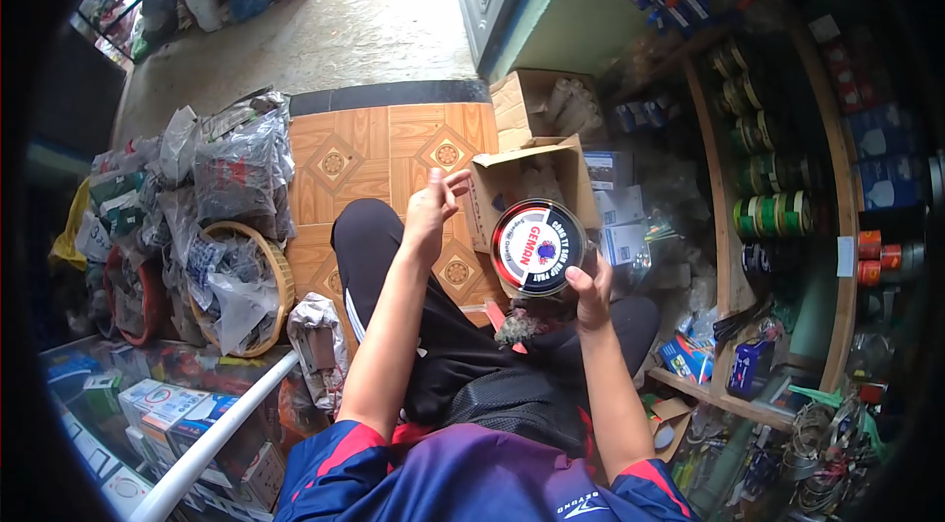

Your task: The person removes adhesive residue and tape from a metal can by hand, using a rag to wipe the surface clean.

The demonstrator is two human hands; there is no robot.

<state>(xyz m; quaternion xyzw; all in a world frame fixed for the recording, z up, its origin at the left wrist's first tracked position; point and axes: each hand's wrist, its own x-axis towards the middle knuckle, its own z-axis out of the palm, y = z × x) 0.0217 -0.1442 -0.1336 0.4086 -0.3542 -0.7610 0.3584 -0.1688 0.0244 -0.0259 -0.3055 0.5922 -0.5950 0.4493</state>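
Note:
My right hand [589,294] grips the lower right edge of a round tin [539,246] with a red, white and black lid. The thumb lies on the rim and the other fingers are hidden beneath the tin. Left of the tin, my left hand [436,210] is raised over the tiled floor, touching nothing that I can see. Its fingers are bent and partly spread. An open cardboard box [492,183] stands just behind the tin. Below the tin, a dusty brush-like thing [522,326] with a red part lies between my legs.
Wooden shelves [837,187] with stacked tins stand at the right. Bagged goods [241,168] and a round basket [283,291] are at the left. A glass case [108,374] with a white rail fills the lower left. Another carton [510,114] sits farther back.

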